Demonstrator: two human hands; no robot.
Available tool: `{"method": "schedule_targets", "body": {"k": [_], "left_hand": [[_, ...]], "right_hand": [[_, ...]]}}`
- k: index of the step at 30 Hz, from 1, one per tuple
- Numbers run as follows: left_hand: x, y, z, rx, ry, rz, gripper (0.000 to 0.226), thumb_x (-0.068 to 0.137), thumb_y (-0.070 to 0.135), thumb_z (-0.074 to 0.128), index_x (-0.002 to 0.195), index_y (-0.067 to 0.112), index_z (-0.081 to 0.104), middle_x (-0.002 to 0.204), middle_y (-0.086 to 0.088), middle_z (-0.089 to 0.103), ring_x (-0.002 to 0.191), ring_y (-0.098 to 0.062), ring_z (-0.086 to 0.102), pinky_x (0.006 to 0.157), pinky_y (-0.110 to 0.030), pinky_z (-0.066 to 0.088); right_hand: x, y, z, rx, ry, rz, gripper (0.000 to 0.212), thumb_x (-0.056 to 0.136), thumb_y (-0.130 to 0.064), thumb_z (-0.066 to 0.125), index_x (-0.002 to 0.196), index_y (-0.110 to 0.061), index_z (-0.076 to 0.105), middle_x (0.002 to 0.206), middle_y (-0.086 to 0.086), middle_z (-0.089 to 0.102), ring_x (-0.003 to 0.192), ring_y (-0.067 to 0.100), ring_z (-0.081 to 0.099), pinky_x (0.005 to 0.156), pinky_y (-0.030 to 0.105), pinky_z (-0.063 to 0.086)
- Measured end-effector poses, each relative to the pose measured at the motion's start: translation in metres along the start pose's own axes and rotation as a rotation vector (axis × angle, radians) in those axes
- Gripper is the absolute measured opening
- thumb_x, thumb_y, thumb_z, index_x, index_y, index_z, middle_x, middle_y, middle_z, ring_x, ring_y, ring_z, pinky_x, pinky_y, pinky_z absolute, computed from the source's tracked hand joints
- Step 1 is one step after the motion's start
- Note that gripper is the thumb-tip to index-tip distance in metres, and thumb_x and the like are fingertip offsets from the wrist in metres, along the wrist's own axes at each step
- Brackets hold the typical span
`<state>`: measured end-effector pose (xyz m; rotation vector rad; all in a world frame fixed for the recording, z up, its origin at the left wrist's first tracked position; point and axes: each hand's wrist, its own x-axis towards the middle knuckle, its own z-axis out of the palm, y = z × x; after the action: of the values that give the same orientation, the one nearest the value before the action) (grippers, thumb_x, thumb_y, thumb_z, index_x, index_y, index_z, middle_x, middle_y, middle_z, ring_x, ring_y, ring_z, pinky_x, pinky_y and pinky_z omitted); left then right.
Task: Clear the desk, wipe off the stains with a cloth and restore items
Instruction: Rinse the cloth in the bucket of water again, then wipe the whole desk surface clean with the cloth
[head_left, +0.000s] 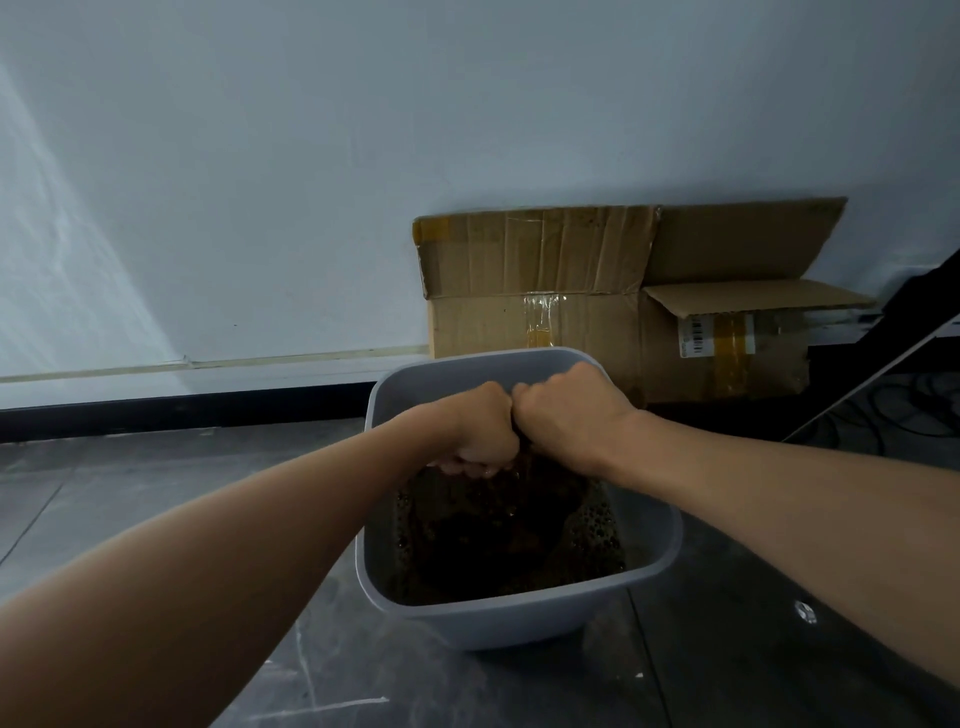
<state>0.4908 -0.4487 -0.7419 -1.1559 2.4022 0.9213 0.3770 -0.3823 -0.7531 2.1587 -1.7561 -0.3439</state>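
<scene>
Left hand (480, 431) and right hand (566, 415) were both clenched tight, knuckles touching, gripping a dark wet cloth (521, 457) that barely showed between them, right over the basin (519, 621). Basin was smooth grey plastic, rounded-square, sitting on dark scuffed floor tiles (156, 493), with murky brown bubbly water (498, 540) inside. At 1 o'clock a creased, taped cardboard box (545, 322) stood against the pale wall (260, 156); tangled black cables (909, 410) at 3 o'clock.

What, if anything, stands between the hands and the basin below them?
Nothing visible. The left hand and right hand, fists together around a mostly hidden cloth, hang directly over the open grey basin; only drips fall to the brown water.
</scene>
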Motion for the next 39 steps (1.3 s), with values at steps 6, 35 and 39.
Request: {"method": "schedule_targets", "body": {"k": [6,35,39], "left_hand": [[-0.004,-0.006,-0.006,-0.449,-0.222,-0.080,0.024,0.082,-0.009,0.041,0.069,0.008,0.052,0.045,-0.001,0.042,0.034,-0.009,0.024,0.038,-0.014,0.019],[-0.412,0.510,-0.524,-0.929,-0.314,0.354,0.006,0.095,0.016,0.065,0.093,0.010,0.065,0.090,-0.011,0.068,0.075,-0.020,0.063,0.064,-0.029,0.047],[-0.491,0.599,-0.492,-0.671,-0.591,0.620,0.023,0.094,0.021,0.067,0.108,0.002,0.066,0.103,-0.019,0.071,0.097,-0.033,0.069,0.086,-0.037,0.051]], "right_hand": [[0.012,0.010,0.013,-0.055,0.207,0.004,0.030,0.068,-0.012,0.082,0.064,-0.014,0.053,0.048,0.001,0.052,0.033,0.019,0.050,0.040,0.020,0.017],[-0.189,0.374,-0.752,1.440,0.493,1.506,0.037,0.077,-0.004,0.071,0.111,-0.007,0.059,0.097,0.017,0.066,0.071,0.020,0.062,0.068,0.035,0.057],[-0.322,0.361,-0.831,1.308,0.642,1.652,0.014,0.087,-0.011,0.069,0.100,-0.010,0.070,0.103,0.015,0.070,0.091,0.021,0.060,0.079,0.033,0.052]]}}
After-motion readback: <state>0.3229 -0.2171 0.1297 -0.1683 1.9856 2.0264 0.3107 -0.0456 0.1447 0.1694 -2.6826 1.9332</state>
